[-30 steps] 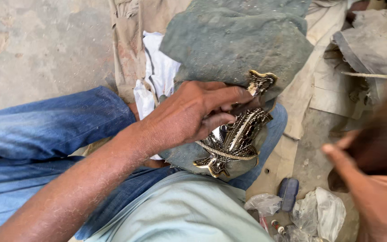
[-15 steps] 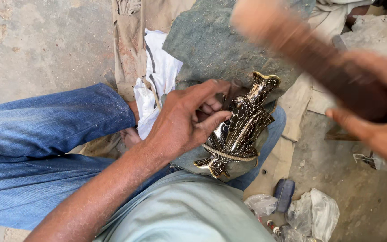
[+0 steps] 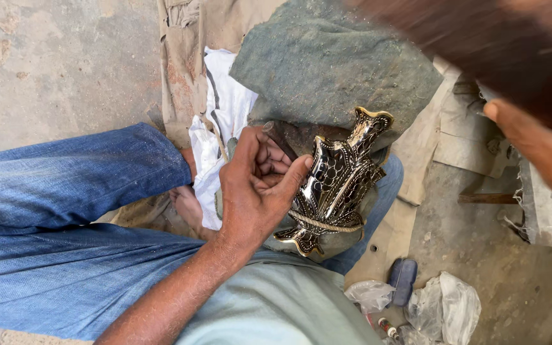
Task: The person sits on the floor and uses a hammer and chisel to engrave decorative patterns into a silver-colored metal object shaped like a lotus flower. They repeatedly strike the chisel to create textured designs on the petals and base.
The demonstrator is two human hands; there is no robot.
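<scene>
A dark metal fish-shaped ornament (image 3: 335, 185) with brass-coloured edging and a scale pattern lies on the person's lap, its tail pointing up toward a flat grey stone slab (image 3: 333, 70) and its lower end resting just above the pale green shirt (image 3: 276, 306). The left hand (image 3: 260, 188) is at the ornament's left edge, thumb pressed against its side and fingers curled loosely inward; it steadies the piece rather than wrapping around it. The right hand (image 3: 544, 150) is raised at the right edge of the view, closed around a blurred brown tool (image 3: 480, 45) whose kind cannot be told. Under the slab lie a white cloth (image 3: 222, 115) and tan fabric (image 3: 183, 57). Blue jeans (image 3: 65, 217) cover the folded legs at left. On the concrete floor near the bottom right corner sit crumpled clear plastic bags (image 3: 442, 306); what they hold cannot be made out.
</scene>
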